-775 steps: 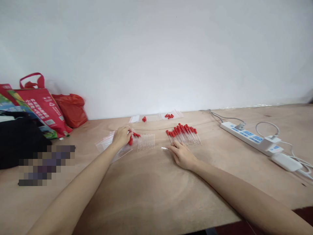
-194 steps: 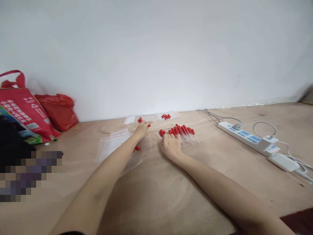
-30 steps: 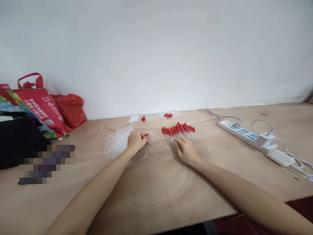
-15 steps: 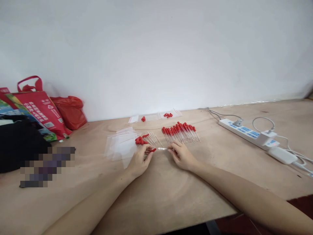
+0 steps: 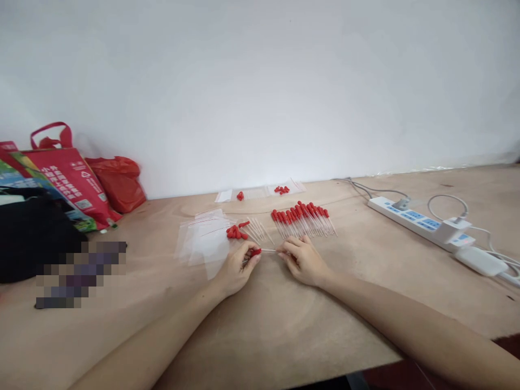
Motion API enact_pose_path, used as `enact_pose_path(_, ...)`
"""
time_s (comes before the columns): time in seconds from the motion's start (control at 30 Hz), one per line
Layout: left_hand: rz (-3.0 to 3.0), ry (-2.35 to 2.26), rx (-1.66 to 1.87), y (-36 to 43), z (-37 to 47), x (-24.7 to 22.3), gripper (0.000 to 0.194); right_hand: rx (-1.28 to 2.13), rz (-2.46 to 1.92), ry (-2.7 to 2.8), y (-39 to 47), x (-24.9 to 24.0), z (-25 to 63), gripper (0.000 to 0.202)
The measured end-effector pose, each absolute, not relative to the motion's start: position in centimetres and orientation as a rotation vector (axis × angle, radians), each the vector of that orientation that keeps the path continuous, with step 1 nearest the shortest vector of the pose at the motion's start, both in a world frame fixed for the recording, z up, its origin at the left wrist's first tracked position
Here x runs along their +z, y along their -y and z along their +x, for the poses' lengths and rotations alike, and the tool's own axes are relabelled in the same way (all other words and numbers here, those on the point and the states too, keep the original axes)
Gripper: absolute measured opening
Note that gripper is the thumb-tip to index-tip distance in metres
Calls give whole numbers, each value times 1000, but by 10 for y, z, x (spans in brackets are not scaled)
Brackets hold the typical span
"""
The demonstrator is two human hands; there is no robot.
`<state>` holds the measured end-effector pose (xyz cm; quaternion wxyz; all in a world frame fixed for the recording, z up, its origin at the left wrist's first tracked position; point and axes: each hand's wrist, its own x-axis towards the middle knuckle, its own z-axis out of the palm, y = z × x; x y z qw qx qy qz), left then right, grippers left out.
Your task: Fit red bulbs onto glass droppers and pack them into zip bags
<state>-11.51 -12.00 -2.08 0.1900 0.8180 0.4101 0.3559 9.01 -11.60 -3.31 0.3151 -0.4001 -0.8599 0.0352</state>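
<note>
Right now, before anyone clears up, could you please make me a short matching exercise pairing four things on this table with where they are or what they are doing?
Column one
1. left hand
2. power strip
3. right hand
4. red plastic bag

Column two
A. holds a clear tube
B. beside the pink shopping bag, at the picture's left
C. pinches a red bulb
D. at the picture's right, with a plug in it

Right pairs: 1-C, 2-D, 3-A, 4-B

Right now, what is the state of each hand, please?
Left hand: closed, holding a red bulb.
Right hand: closed, holding a clear tube.
</note>
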Motion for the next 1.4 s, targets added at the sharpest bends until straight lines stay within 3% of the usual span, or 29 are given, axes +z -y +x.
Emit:
enact_pose_path(0.23,2368,-1164,972,120,-117,-20,11,145,-961,2308,115,-32,94,19)
enact_pose_path(0.57,2546,-1086,937,124,-118,-21,14,-99,-933,2374,116,-29,97,31)
enact_pose_path(1.07,2679,-958,944,126,-114,-21,11,171,-975,2430,120,-28,87,21)
enact_pose_path(1.27,2645,-987,969,119,-117,-17,12,46,-1042,2493,121,-9,89,18)
enact_pose_path(1.4,2658,-1221,1053,111,-127,-14,28,33,-1291,2423,115,-3,88,24)
